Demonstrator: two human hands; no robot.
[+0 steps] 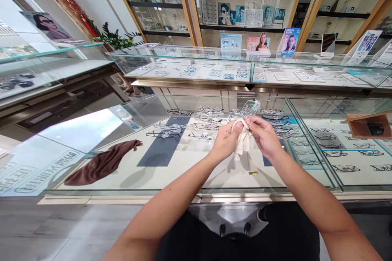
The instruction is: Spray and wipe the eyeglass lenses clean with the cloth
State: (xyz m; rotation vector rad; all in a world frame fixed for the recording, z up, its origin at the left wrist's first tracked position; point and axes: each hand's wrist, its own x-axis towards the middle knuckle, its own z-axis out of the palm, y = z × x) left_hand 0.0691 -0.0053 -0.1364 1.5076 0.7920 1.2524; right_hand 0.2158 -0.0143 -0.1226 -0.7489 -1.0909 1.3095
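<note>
My left hand [226, 140] is closed on a cream cloth [242, 143], whose loose end hangs down below the fingers. Close beside it, my right hand [263, 136] pinches a pair of clear-lensed eyeglasses [250, 108]. One lens tilts up above my fingertips, and the cloth wraps the part between the two hands. Much of the frame is hidden by the cloth and fingers. Both hands are held above the glass display counter [183, 159], with rows of eyeglasses [211, 120] showing beneath the glass.
A crumpled brown cloth [102, 163] lies on the counter at left. Behind it a clear bottle [126, 117] stands on the glass. A brown wooden box [369, 126] sits at the right. Another glass showcase [183, 69] runs across the back, with advert cards [231, 44] on top.
</note>
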